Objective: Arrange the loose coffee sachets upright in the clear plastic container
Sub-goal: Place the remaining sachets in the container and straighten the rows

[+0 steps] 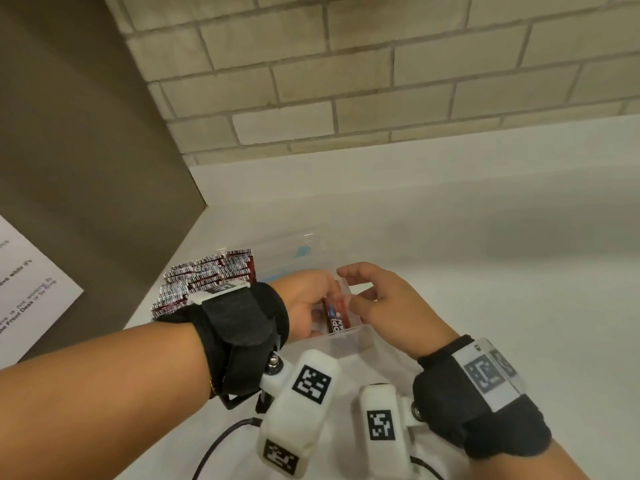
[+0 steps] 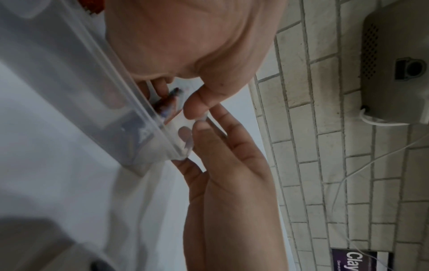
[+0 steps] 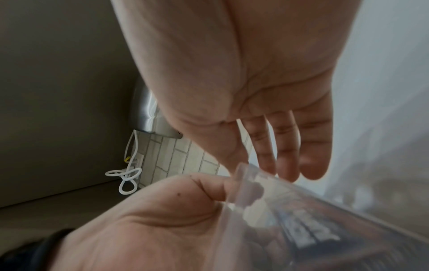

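The clear plastic container (image 1: 332,336) stands on the white counter (image 1: 485,271). My left hand (image 1: 325,299) reaches into it from the left and pinches red coffee sachets (image 1: 334,315) that stand about upright at its right end. In the left wrist view the thumb and fingers of my left hand (image 2: 176,97) close on a sachet (image 2: 170,101) behind the container wall (image 2: 81,73). My right hand (image 1: 360,285) is at the container's right end, its straight fingers (image 3: 313,146) touching the rim of the container (image 3: 348,216). Loose sachets (image 1: 207,275) lie piled left of the container.
A brown panel (image 1: 86,150) rises at the left with a printed sheet (image 1: 27,282) on it. A brick wall (image 1: 381,64) runs behind the counter. A black cable (image 1: 214,445) trails near the front edge. A grey device (image 2: 394,64) and a white cord (image 3: 126,176) hang on the wall.
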